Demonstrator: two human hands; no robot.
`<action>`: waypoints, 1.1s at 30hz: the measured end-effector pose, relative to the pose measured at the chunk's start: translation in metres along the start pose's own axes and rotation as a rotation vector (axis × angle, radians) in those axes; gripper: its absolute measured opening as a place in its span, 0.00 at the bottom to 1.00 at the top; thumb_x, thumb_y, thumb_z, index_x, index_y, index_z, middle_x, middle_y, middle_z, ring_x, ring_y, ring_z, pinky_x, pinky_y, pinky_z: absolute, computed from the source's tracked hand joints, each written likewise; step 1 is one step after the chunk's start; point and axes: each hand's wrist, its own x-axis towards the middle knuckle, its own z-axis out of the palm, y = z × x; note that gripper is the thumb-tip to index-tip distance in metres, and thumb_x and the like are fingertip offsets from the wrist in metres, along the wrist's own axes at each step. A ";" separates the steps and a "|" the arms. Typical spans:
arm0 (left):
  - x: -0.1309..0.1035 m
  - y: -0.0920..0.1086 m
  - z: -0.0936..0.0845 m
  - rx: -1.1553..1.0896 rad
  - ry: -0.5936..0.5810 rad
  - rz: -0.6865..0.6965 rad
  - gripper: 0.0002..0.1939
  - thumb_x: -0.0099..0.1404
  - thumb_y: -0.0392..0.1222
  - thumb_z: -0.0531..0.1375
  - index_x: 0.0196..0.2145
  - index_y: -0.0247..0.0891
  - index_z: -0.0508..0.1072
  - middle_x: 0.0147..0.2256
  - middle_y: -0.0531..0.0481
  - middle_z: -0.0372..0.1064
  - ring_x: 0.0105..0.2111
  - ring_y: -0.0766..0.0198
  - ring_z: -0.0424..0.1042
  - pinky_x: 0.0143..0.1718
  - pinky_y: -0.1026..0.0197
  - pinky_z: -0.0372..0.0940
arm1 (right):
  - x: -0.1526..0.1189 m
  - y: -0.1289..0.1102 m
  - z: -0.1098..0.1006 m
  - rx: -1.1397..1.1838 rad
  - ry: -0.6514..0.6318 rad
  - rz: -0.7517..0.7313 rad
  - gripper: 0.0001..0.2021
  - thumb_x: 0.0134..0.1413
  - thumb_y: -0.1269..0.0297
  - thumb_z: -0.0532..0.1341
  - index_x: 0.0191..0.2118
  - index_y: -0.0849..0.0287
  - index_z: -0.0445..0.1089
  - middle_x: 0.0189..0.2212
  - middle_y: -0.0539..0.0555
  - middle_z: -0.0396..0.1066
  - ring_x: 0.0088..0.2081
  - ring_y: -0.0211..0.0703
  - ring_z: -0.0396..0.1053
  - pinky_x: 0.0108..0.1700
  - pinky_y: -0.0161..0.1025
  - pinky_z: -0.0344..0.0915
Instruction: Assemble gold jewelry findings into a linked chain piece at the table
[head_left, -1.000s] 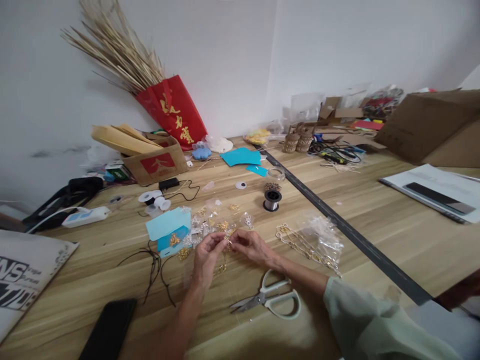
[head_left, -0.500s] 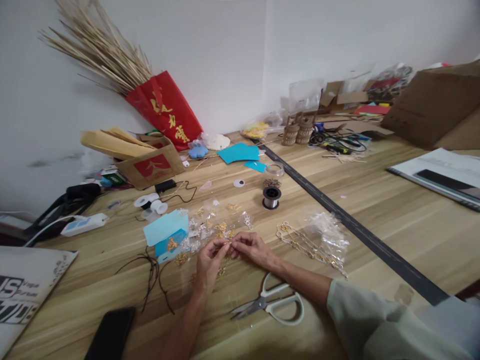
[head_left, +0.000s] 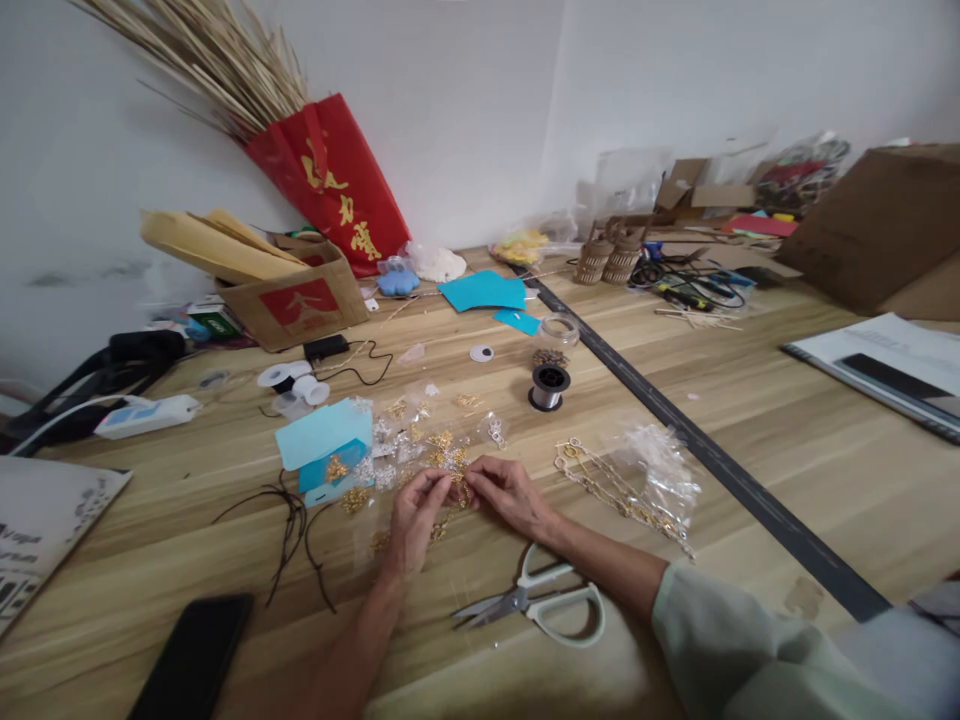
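Note:
My left hand (head_left: pixel 415 517) and my right hand (head_left: pixel 515 498) meet over the table, thumbs and fingertips pinched close together. Whatever lies between the fingertips is too small to make out. Just beyond them are gold-coloured findings (head_left: pixel 441 443) and small silver-coloured pieces (head_left: pixel 384 473), some on clear plastic bags. More gold bits (head_left: pixel 355 499) lie left of my left hand, by blue cards (head_left: pixel 319 432). Scissors (head_left: pixel 525 600) with pale handles rest below my right hand, blades pointing left. Chains (head_left: pixel 600 485) in gold and silver colours lie to its right.
A wire spool (head_left: pixel 550 388) stands beyond my hands, near a jar of beads (head_left: pixel 553 345). Black cords (head_left: pixel 295 530) and a phone (head_left: pixel 196 655) lie at left. A dark strip (head_left: pixel 675 420) crosses the table. Boxes and a red bag (head_left: pixel 334 190) stand along the wall.
The camera view has shifted slightly. My fingertips have drawn a little apart, with both hands still pinching at the same place over the table.

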 end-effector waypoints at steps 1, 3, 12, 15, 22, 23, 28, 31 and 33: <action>0.000 -0.001 0.000 -0.008 -0.007 0.004 0.09 0.55 0.44 0.63 0.32 0.35 0.73 0.24 0.53 0.70 0.26 0.65 0.69 0.31 0.65 0.64 | -0.001 0.000 0.000 -0.031 0.000 -0.012 0.15 0.57 0.54 0.55 0.30 0.62 0.68 0.20 0.49 0.65 0.22 0.35 0.64 0.27 0.32 0.62; -0.002 -0.001 0.000 -0.032 -0.014 0.002 0.10 0.53 0.42 0.64 0.32 0.36 0.73 0.24 0.53 0.70 0.26 0.66 0.69 0.30 0.65 0.64 | -0.002 -0.001 0.001 -0.065 -0.001 -0.022 0.15 0.58 0.54 0.54 0.30 0.61 0.67 0.21 0.49 0.66 0.23 0.35 0.64 0.28 0.32 0.62; -0.002 0.000 0.003 -0.060 0.004 0.005 0.12 0.48 0.39 0.66 0.32 0.35 0.72 0.26 0.52 0.70 0.26 0.67 0.68 0.28 0.67 0.63 | -0.003 -0.003 0.000 -0.221 0.029 -0.108 0.15 0.59 0.57 0.52 0.29 0.62 0.66 0.20 0.48 0.62 0.23 0.34 0.60 0.27 0.31 0.58; -0.001 -0.003 0.002 -0.071 0.027 0.021 0.12 0.49 0.39 0.65 0.33 0.35 0.71 0.26 0.52 0.69 0.24 0.69 0.66 0.27 0.67 0.62 | -0.002 -0.002 -0.001 -0.240 0.077 -0.129 0.15 0.60 0.56 0.52 0.29 0.61 0.65 0.20 0.48 0.63 0.23 0.34 0.60 0.27 0.31 0.57; -0.003 -0.002 -0.001 -0.059 -0.031 0.026 0.13 0.55 0.43 0.62 0.37 0.34 0.72 0.27 0.51 0.70 0.25 0.68 0.66 0.29 0.65 0.63 | -0.005 0.003 0.001 -0.041 -0.022 -0.014 0.14 0.61 0.53 0.50 0.34 0.59 0.62 0.17 0.48 0.66 0.17 0.34 0.62 0.21 0.30 0.59; -0.004 -0.002 -0.001 -0.054 -0.044 0.025 0.13 0.55 0.44 0.62 0.37 0.34 0.72 0.27 0.51 0.70 0.25 0.68 0.66 0.29 0.65 0.62 | -0.005 0.002 0.001 -0.029 -0.025 -0.014 0.14 0.61 0.53 0.50 0.34 0.59 0.62 0.17 0.48 0.66 0.17 0.35 0.63 0.21 0.30 0.59; -0.003 -0.008 -0.002 -0.019 -0.058 0.021 0.11 0.54 0.45 0.63 0.32 0.35 0.73 0.26 0.53 0.69 0.25 0.68 0.65 0.29 0.66 0.62 | -0.006 0.000 0.001 -0.042 -0.009 -0.038 0.14 0.60 0.53 0.52 0.32 0.60 0.63 0.17 0.47 0.64 0.18 0.34 0.63 0.23 0.31 0.59; -0.003 -0.008 -0.002 0.000 -0.062 0.030 0.10 0.54 0.44 0.63 0.30 0.34 0.73 0.25 0.52 0.69 0.26 0.68 0.66 0.30 0.66 0.62 | -0.005 0.000 0.001 -0.057 -0.009 -0.055 0.15 0.60 0.53 0.52 0.32 0.60 0.63 0.17 0.47 0.63 0.18 0.33 0.61 0.23 0.31 0.59; -0.003 -0.007 -0.001 -0.018 -0.055 0.017 0.10 0.53 0.44 0.63 0.31 0.35 0.73 0.27 0.52 0.70 0.27 0.67 0.67 0.31 0.66 0.63 | -0.005 0.000 0.001 -0.057 -0.013 -0.055 0.15 0.59 0.53 0.53 0.31 0.60 0.63 0.18 0.46 0.62 0.18 0.32 0.60 0.23 0.30 0.58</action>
